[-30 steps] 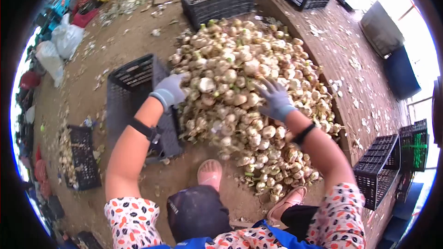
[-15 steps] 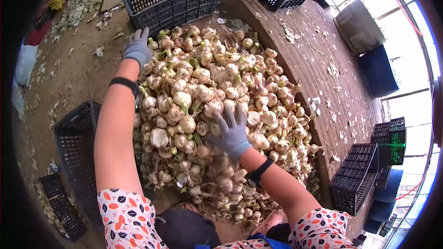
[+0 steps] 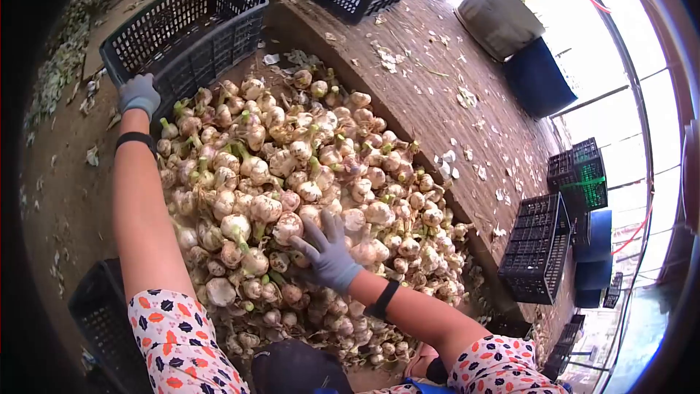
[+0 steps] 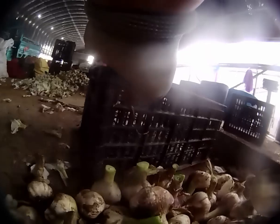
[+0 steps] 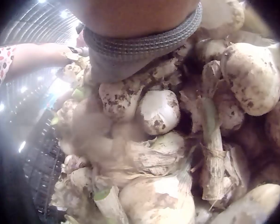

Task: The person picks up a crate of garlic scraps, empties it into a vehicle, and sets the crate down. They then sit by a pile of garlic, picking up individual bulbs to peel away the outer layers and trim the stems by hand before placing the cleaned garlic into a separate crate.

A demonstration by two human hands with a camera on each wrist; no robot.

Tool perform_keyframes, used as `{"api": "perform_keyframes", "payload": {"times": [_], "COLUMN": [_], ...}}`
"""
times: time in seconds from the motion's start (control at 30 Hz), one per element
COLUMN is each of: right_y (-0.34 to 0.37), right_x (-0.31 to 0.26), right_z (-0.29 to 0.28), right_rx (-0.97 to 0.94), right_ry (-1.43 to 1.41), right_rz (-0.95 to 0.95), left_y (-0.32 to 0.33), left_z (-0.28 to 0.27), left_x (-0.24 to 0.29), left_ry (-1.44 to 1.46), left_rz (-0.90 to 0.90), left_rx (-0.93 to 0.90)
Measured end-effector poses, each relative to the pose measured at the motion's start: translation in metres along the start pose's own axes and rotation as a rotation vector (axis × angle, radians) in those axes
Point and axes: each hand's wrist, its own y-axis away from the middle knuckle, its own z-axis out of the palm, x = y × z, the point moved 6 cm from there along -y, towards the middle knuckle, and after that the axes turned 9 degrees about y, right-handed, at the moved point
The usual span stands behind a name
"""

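Observation:
A big heap of garlic bulbs with cut green stems lies on the ground. My left hand, in a grey glove, grips the near corner of a black plastic crate behind the heap. Its fingers bend over the rim; in the left wrist view the gloved hand overlaps the crate's slatted side. My right hand, also gloved, rests on the front of the heap with its fingers spread. Soil-marked bulbs fill much of the right wrist view, close to that glove.
A second black crate stands at the lower left, partly behind my left arm. Wooden boards strewn with peelings border the heap on the right. More crates and a blue barrel stand along that side.
My left hand has gone from beside the heap up to the rear crate and taken hold of its corner. The right hand stays on the garlic while the view swings right.

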Motion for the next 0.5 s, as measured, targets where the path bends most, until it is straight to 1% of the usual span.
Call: {"api": "perform_keyframes", "payload": {"times": [0.07,0.13,0.2,0.23,0.27,0.3,0.33,0.37,0.4,0.47,0.5], "right_y": [0.000,0.001,0.002,0.005,0.007,0.006,0.005,0.003,0.005,0.006,0.008], "right_x": [0.000,0.002,0.000,0.002,0.005,0.005,0.002,-0.001,-0.001,-0.002,-0.001], "right_z": [0.001,0.000,0.002,0.009,0.015,0.011,0.009,0.004,0.006,0.000,0.003], "right_rx": [0.000,0.010,0.041,0.073,-0.017,0.008,0.036,0.061,0.075,0.063,0.002], "right_ry": [-0.001,0.000,0.004,-0.009,0.050,0.092,0.112,0.034,0.058,0.007,0.039], "right_rz": [0.009,0.015,0.005,-0.001,-0.010,-0.023,-0.038,-0.013,-0.023,-0.016,0.010], "left_y": [0.011,0.030,0.029,0.027,0.023,0.033,0.033,0.040,0.040,0.053,0.064], "left_z": [0.003,0.001,0.004,-0.002,-0.012,-0.044,-0.068,-0.104,-0.130,-0.175,-0.192], "left_x": [0.005,0.007,-0.003,-0.008,-0.002,-0.002,-0.005,-0.002,0.001,0.006,0.003], "left_ry": [0.115,0.169,0.196,0.200,0.241,0.327,0.342,0.335,0.286,0.218,0.171], "left_rz": [0.184,0.196,0.205,0.278,0.337,0.477,0.503,0.531,0.549,0.551,0.544], "left_rx": [0.049,0.144,0.165,0.261,0.375,0.603,0.659,0.714,0.693,0.645,0.684]}}
